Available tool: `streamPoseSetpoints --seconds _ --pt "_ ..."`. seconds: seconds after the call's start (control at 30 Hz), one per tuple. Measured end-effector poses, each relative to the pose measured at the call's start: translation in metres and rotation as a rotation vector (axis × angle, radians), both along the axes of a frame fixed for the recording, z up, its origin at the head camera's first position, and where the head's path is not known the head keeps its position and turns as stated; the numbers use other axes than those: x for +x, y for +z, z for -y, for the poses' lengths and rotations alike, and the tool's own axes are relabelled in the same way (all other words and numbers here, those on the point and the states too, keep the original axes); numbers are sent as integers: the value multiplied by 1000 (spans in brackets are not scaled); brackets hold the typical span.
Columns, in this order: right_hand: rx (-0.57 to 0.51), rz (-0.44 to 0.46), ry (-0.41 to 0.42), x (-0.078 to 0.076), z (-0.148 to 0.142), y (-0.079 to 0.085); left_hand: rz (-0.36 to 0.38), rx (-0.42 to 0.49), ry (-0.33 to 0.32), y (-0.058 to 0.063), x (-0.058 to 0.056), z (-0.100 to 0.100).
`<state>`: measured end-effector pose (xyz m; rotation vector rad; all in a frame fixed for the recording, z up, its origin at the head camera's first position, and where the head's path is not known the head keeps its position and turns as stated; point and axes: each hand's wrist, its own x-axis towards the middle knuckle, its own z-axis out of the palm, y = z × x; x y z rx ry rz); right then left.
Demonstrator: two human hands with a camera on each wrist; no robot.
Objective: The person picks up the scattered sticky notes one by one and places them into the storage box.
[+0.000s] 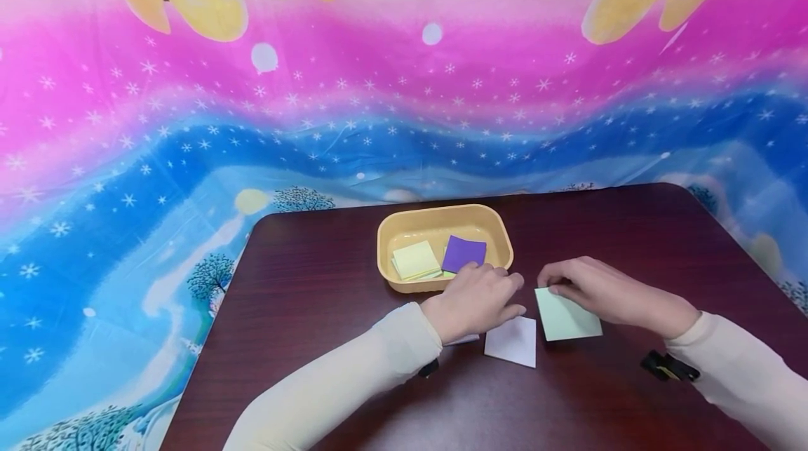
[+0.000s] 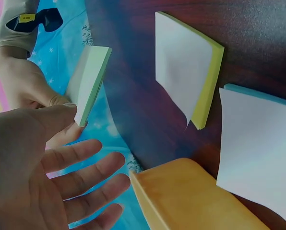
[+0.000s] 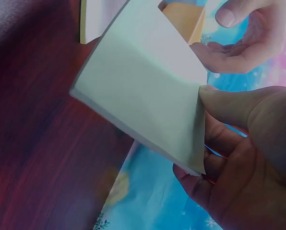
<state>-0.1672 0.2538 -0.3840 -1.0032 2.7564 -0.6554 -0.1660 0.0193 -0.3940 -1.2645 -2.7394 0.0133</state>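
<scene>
My right hand [image 1: 600, 291] pinches a pale green sticky note pad [image 1: 569, 319] by its edge, thumb on the top sheet and fingers beneath. In the right wrist view the pad [image 3: 138, 86] is held tilted over the table. My left hand [image 1: 475, 302] hovers beside the tray's front edge, fingers spread and loosely bent around nothing. Just below it lies a yellow pad with a white top sheet [image 1: 513, 343]. A blue pad with a white top sheet [image 2: 260, 148] lies near it; in the head view my left hand mostly covers that one.
A tan plastic tray [image 1: 391, 285] stands at the table's far middle. Inside are pale yellow sticky notes [image 1: 416, 259] and a purple pad [image 1: 464, 253] over a green one. The dark wood table [image 1: 303, 290] backs onto a patterned cloth [image 1: 404, 100].
</scene>
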Motion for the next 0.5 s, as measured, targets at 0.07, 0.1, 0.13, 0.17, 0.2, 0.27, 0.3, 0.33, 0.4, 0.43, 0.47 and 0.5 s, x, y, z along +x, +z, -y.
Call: streamPoseSetpoints --seconds 0.07,0.1,0.13,0.17,0.2,0.27,0.3,0.33,0.4,0.43,0.47,0.5 --pt "0 -9 5 -1 1 1 2 2 4 1 -1 1" --pt "2 -11 1 -1 1 2 2 3 6 2 -1 1" --pt "5 -14 -4 -2 2 3 2 5 7 2 -1 1" --pt "8 -14 -9 -2 2 3 1 6 8 3 -1 2" --pt "14 -12 -11 -3 3 4 0 6 9 3 -2 2" --pt "22 -3 -23 -4 4 6 -4 6 12 4 -2 3" --pt "25 1 -29 -4 4 6 -5 6 14 4 -3 3" --pt "27 5 -33 -4 5 7 -7 5 18 4 -3 4" --pt "27 9 -38 -5 6 9 -13 2 23 5 -3 5" --pt "26 5 -39 -5 6 10 -16 0 25 6 -3 5" --pt "24 3 -42 -5 7 10 -19 -1 28 6 -4 6" --pt "24 -1 -44 -5 7 11 -21 -2 30 7 -4 6"
